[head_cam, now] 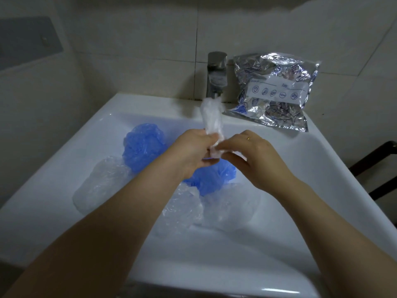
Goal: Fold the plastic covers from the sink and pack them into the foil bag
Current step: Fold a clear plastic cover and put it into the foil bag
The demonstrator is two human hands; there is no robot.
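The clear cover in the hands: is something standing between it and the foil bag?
Nothing visible does. Both hands hold the clear cover above the sink; the foil bag lies behind, right of the tap.

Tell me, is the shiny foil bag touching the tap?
Cannot tell. In the head view the foil bag has its left edge right beside the tap, but neither contact nor a gap shows plainly.

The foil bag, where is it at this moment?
In the head view the foil bag stands on the sink's back right rim, leaning against the tiled wall, just right of the tap and beyond both hands.
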